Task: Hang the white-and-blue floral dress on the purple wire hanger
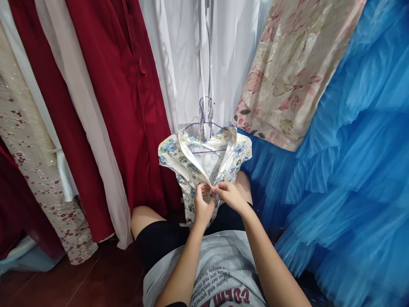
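Observation:
A white blouse (183, 164) with blue and yellow flowers hangs on a thin purple hanger (202, 123) in front of my lap. Its front edges form an open V at the neck and meet where my hands are. My left hand (203, 202) pinches the front edge on one side, fingers curled. Close against it, my right hand (229, 194) grips the other edge between thumb and fingertips. Whatever fastener lies between the fingertips is too small to make out. Below my hands, the lower blouse hangs between my thighs.
Long dark red garments (118, 85) hang at the left, near a beaded floral one (35, 170). White fabric (179, 55) hangs behind the hanger. A pink-flowered garment (287, 81) and a ruffled blue tulle dress (361, 170) hang at the right. A light blue tub (35, 258) stands on the floor at lower left.

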Demonstrator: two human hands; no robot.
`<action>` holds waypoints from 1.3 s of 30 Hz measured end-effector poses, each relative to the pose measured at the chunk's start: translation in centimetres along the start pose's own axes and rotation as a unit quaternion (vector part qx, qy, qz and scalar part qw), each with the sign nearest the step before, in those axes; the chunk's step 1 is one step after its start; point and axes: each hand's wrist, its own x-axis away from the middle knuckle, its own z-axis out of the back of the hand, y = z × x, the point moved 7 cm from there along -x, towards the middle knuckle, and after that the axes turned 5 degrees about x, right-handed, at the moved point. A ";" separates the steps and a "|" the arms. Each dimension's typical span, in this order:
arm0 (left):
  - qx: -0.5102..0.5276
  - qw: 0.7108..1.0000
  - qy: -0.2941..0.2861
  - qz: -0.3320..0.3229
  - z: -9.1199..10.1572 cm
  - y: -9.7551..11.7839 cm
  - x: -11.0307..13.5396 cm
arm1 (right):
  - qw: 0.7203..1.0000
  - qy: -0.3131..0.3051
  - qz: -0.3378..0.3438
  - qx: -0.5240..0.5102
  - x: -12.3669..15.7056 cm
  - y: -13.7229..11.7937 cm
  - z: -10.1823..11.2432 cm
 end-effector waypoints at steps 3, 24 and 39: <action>-0.003 1.000 -0.018 0.001 -1.9 -0.3 0.8 | 1.000 -0.019 -0.016 -0.013 0.4 -0.6 0.7; -0.180 0.961 -0.205 -0.046 -3.6 -0.1 -0.1 | 0.958 0.149 0.000 -0.243 -13.2 -10.5 7.1; -0.241 0.909 -0.090 -0.328 -0.1 17.3 -18.9 | 0.964 0.197 0.082 -0.157 -12.0 -7.5 4.6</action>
